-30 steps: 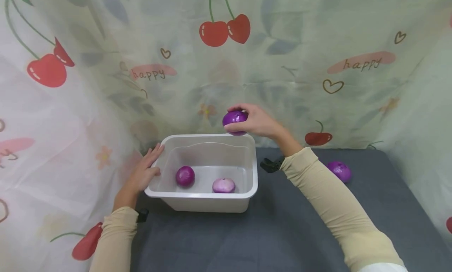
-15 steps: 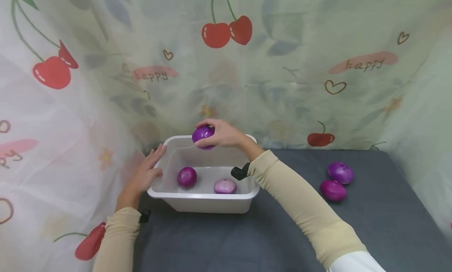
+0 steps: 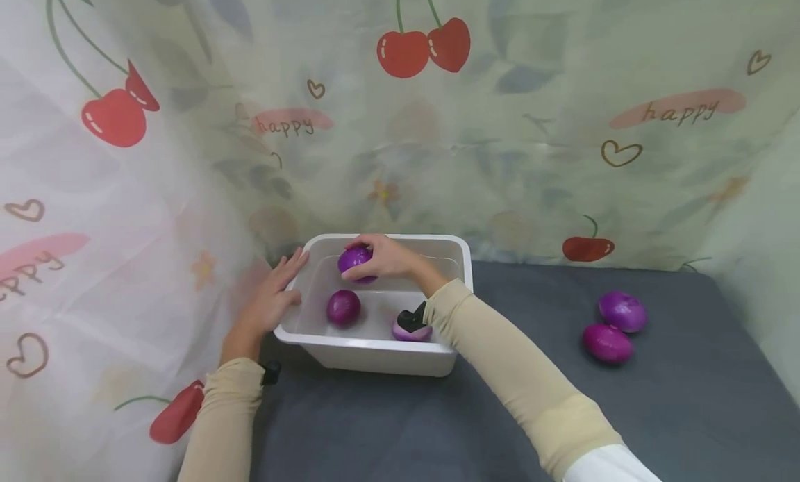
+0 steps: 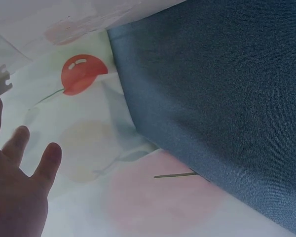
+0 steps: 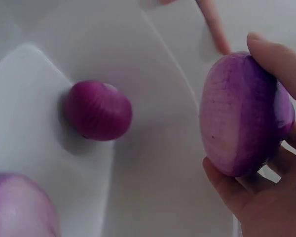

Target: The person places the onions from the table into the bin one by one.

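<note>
My right hand (image 3: 390, 257) grips a purple onion (image 3: 355, 261) inside the back of a white plastic tub (image 3: 387, 359). The right wrist view shows the thumb and fingers around this onion (image 5: 241, 113), which is paler on one side. On the tub floor lie a dark purple onion (image 3: 344, 308) and a paler onion (image 3: 409, 333), the latter partly covered by the wrist camera. My left hand (image 3: 270, 298) rests on the tub's left rim with its fingers extended. In the left wrist view, the spread fingers of that hand (image 4: 19, 173) show at the left edge.
Two more onions lie on the dark grey cloth at the right, a violet one (image 3: 623, 311) behind a redder one (image 3: 607, 344). A cherry-print curtain (image 3: 437, 155) stands behind the tub, and another curtain side (image 3: 144, 260) rises close by the left arm.
My right hand has carried the onion leftward and down, from above the tub's back right corner into the tub. The left hand stays on the rim. The view has shifted slightly.
</note>
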{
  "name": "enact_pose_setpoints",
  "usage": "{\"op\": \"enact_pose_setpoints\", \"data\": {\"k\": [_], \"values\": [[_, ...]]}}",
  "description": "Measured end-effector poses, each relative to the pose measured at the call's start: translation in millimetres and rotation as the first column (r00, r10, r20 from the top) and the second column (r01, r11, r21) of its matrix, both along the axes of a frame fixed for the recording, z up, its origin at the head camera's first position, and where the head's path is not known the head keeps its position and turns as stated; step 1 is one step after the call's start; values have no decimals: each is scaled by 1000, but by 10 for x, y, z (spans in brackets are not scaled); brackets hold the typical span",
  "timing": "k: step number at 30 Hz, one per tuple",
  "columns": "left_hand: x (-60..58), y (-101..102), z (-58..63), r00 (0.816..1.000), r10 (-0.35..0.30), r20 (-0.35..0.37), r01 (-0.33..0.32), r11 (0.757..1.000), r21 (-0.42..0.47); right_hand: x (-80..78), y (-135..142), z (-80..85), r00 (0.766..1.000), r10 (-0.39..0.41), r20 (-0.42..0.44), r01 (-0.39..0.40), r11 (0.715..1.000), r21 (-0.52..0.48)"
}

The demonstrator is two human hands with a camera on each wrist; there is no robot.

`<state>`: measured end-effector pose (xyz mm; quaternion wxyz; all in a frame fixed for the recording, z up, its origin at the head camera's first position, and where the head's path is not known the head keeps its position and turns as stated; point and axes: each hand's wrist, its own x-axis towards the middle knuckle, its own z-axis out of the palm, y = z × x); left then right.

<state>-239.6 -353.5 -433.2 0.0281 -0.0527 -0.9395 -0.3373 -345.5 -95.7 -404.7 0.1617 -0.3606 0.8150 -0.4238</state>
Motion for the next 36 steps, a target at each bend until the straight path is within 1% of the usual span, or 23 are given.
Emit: {"op": "enact_pose_setpoints", "data": {"k": [2,6,9,12,17,25,31,36], "values": [[-9,9,-13,1000,4,-2,-4,1000,-5,3,-28,-51,1000,19,0,-19,1000,19],[-18,17,-46,1000,9,-7,-9,1000,-3,7,-58,-131,999,45,-5,-45,999,18],[-22,21,-60,1000,5,-11,-5,1000,5,11,-28,-187,999,39,0,-39,998,39],[-21,29,-63,1000,4,-12,-4,1000,6,3,23,-260,1000,28,1,-28,996,89],[-20,40,-53,1000,12,-13,-12,1000,-1,-23,77,-347,999,27,-19,-24,990,136],[-20,45,-34,1000,21,-3,-21,1000,-1,-33,67,-384,999,40,-33,-34,985,166],[-20,20,-27,1000,20,-7,-20,1000,6,-42,51,-366,999,44,-4,-43,986,159],[-33,4,-35,1000,30,-3,-30,1000,4,-53,39,-368,998,66,16,-68,986,153]]}}
